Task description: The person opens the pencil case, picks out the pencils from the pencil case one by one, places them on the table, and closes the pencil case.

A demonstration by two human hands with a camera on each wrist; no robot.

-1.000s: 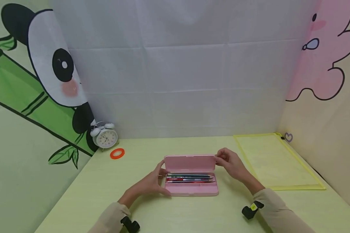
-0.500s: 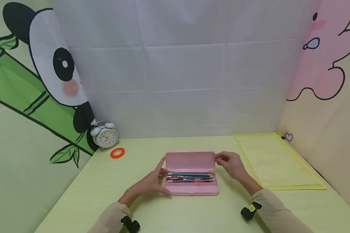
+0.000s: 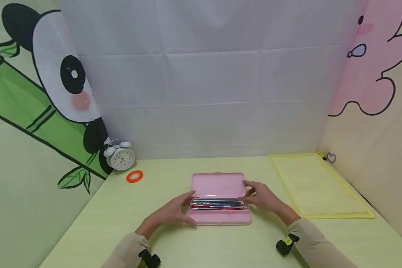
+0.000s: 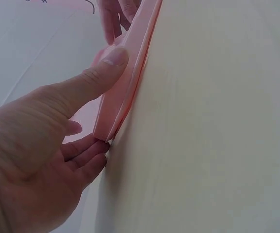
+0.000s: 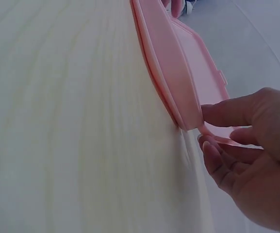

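Observation:
A pink pencil case lies with its lid swung back on the table, several pencils side by side in its tray. My left hand grips its left end, thumb at the front corner and fingers behind. In the left wrist view, the left thumb presses the case's side while the fingertips curl under its end. At the right end, my right hand holds the case near the hinge. The right wrist view shows the right thumb against the case's end and the other fingers curled beside the lid.
On the pale yellow table, a white alarm clock stands at the back left, with an orange ring in front. A yellow-edged zip pouch lies flat on the right. A pale backdrop rises behind.
The lid has tipped further back. My right hand has moved from the lid's upper corner down and left to the hinge end. My left fingers have lowered from the lid's left side.

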